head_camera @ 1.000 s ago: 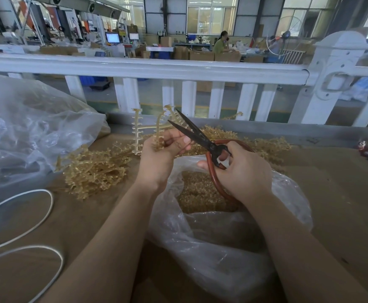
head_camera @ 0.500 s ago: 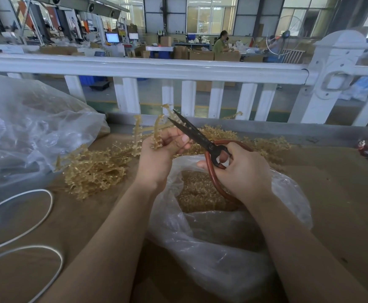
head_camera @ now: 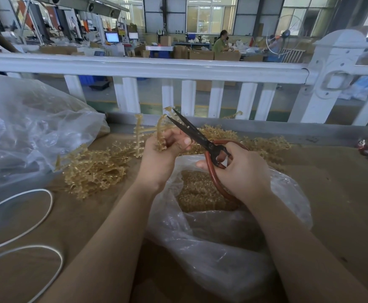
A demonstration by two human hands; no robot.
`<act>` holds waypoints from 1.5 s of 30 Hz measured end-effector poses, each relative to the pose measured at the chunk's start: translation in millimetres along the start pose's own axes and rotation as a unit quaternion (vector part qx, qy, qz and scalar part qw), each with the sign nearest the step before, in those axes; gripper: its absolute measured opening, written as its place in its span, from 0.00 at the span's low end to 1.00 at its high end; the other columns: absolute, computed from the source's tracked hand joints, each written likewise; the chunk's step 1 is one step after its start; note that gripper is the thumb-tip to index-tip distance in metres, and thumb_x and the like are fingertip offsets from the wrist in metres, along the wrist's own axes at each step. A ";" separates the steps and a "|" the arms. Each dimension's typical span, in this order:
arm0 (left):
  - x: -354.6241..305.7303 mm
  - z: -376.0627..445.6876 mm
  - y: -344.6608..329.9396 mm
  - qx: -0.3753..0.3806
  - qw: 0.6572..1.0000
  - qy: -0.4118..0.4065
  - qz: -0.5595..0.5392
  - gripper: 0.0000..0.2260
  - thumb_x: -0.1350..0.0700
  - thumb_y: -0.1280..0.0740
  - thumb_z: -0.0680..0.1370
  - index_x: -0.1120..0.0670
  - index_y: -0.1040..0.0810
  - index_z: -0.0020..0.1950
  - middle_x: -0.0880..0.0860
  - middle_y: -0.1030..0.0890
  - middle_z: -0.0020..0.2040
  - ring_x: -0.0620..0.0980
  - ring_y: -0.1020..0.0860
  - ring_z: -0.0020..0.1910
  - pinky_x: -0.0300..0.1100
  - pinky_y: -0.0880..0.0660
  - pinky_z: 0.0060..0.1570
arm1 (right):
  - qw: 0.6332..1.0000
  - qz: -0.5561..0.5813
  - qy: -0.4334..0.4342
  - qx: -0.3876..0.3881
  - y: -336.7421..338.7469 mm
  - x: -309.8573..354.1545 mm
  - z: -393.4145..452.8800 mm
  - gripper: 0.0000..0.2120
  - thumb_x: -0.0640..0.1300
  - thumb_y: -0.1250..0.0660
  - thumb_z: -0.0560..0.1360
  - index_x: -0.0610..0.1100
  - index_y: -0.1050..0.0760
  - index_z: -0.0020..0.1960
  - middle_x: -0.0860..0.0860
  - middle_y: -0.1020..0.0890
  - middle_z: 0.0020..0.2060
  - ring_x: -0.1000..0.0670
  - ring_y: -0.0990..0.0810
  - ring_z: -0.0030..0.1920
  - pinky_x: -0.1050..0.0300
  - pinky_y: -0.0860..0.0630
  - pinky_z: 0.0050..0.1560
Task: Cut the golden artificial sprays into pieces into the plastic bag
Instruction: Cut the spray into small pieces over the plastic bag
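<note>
Not much elbow room between the white railing (head_camera: 178, 67) and plastic bag (head_camera: 233, 237) below, left hand (head_camera: 163, 154) gripping the golden spray (head_camera: 156, 132), stems up, same as a moment ago, right hand (head_camera: 242, 171) gripping scissors (head_camera: 191, 132), blades parted, pointing up-left.

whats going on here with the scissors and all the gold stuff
A person is cutting golden artificial sprays over an open plastic bag. The left hand grips a golden spray, while the right hand holds red-handled scissors, blades slightly apart beside the spray. Cut pieces already lie in the bag, and a pile of uncut sprays waits on the table.
</note>
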State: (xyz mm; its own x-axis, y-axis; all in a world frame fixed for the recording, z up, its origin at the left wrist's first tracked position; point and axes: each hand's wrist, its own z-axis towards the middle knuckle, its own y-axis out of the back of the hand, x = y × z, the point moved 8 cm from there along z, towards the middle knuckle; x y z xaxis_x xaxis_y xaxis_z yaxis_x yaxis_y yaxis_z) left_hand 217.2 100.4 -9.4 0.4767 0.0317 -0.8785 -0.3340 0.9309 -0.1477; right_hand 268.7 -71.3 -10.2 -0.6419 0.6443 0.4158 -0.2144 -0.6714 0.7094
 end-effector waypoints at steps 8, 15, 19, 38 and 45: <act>1.2 0.2 1.5 -0.008 1.000 0.010 0.008 0.07 0.68 0.32 0.77 0.58 0.18 0.50 0.48 0.15 0.41 0.45 0.18 0.43 0.37 0.23 0.47 | 1.000 0.026 -0.001 -0.004 1.7 -0.9 -0.4 0.26 0.81 0.41 0.62 0.59 0.36 0.36 0.63 0.28 0.29 0.64 0.29 0.30 0.68 0.38 0.29; 4.6 0.5 4.1 -0.031 0.999 0.029 -0.011 0.05 0.68 0.32 0.77 0.59 0.20 0.46 0.49 0.16 0.38 0.47 0.18 0.42 0.39 0.22 0.48 | 0.998 0.064 -0.013 -0.006 -1.3 -5.2 -2.1 0.25 0.80 0.39 0.62 0.59 0.31 0.37 0.62 0.24 0.30 0.62 0.25 0.31 0.68 0.35 0.30; 11.7 -2.5 2.2 -0.036 0.997 0.063 0.006 0.08 0.65 0.28 0.75 0.51 0.16 0.44 0.46 0.15 0.40 0.43 0.17 0.44 0.35 0.23 0.45 | 0.980 0.179 -0.084 0.005 -8.5 -13.0 1.6 0.26 0.78 0.33 0.61 0.54 0.22 0.38 0.63 0.19 0.32 0.60 0.20 0.34 0.66 0.30 0.33; 16.0 -9.0 -10.4 0.039 0.992 0.109 -0.041 0.22 0.57 0.18 0.61 0.50 0.17 0.53 0.50 0.14 0.51 0.48 0.17 0.54 0.45 0.21 0.57 | 0.917 0.362 -0.163 0.038 -22.2 -19.0 6.4 0.06 0.45 0.26 0.74 0.45 0.18 0.40 0.52 0.20 0.27 0.54 0.23 0.29 0.55 0.25 0.35; 17.3 -5.5 -2.2 0.090 0.937 0.185 -0.283 0.38 0.37 0.21 0.62 0.55 0.27 0.65 0.55 0.19 0.60 0.54 0.20 0.57 0.50 0.22 0.55 | 0.919 0.354 -0.169 0.032 -18.1 -21.5 5.7 0.06 0.45 0.27 0.76 0.42 0.18 0.45 0.49 0.18 0.32 0.52 0.22 0.30 0.54 0.21 0.38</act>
State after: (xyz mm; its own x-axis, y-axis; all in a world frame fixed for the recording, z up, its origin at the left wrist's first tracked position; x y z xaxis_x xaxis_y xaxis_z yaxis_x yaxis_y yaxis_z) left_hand 221.8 96.9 -26.8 0.2113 -0.5827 -0.7847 0.0457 0.8078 -0.5876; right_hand 290.6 -70.9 -28.7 -0.3356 0.1374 0.9319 0.2196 -0.9506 0.2193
